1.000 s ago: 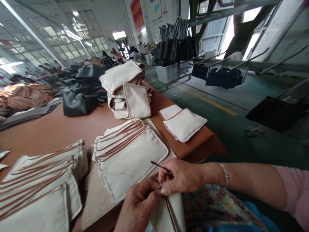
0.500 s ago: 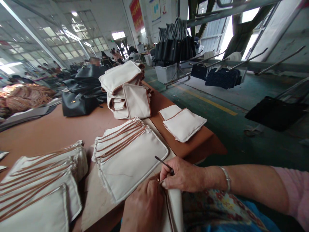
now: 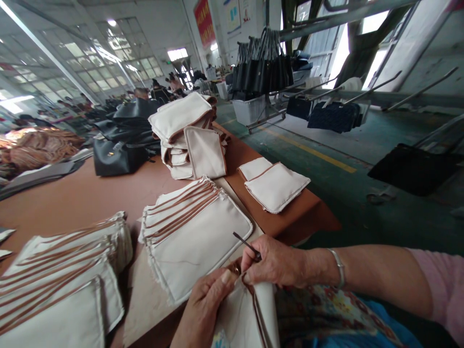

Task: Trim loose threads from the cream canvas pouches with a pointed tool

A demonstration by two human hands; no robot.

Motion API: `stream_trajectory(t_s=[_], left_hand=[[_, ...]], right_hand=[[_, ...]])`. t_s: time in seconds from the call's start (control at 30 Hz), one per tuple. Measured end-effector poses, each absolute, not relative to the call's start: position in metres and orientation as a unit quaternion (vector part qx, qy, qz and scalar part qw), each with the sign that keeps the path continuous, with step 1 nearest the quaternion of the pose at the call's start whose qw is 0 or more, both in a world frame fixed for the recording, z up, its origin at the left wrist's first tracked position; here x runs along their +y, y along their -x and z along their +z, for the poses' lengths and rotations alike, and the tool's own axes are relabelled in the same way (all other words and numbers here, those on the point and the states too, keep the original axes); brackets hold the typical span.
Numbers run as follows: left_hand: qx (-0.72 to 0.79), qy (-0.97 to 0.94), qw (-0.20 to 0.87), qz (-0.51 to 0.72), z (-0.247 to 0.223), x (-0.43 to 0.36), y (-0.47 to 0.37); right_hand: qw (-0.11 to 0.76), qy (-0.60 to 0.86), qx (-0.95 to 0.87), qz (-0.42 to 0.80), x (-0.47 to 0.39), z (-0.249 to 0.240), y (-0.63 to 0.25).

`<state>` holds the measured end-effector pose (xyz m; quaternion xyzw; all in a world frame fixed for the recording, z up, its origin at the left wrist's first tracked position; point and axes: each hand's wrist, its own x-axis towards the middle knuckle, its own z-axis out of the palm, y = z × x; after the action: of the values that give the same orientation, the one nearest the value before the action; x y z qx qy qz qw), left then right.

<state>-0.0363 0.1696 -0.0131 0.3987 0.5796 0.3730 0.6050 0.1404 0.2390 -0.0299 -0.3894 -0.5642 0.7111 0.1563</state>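
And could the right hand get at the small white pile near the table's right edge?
Probably yes: nothing visible blocks the right hand from the small white pile, though it's occupied with a dark tool and white piece.

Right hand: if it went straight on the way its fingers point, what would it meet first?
Most likely the left hand, just ahead of the right hand's fingertips at the end of the white piece both hold; the exact depth between them is unclear.

A creased, brown-trimmed white piece [image 3: 239,311] stretched into the foreground, a slim dark tool [image 3: 246,244] slanting near its far end.
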Motion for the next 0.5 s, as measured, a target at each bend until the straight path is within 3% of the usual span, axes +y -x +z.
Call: stream_trajectory(t_s=[0.3, 0.5], left_hand=[[0.605, -0.386, 0.627, 0.304, -0.029, 0.167, 0.029], [0.589, -0.306, 0.657, 0.358, -0.042, 0.164, 0.029]], right_hand=[[0.243, 0.353, -0.608, 0.668, 0.235, -0.032, -0.142], [0.374, 0.176, -0.807, 0.423, 0.234, -0.046, -0.150]])
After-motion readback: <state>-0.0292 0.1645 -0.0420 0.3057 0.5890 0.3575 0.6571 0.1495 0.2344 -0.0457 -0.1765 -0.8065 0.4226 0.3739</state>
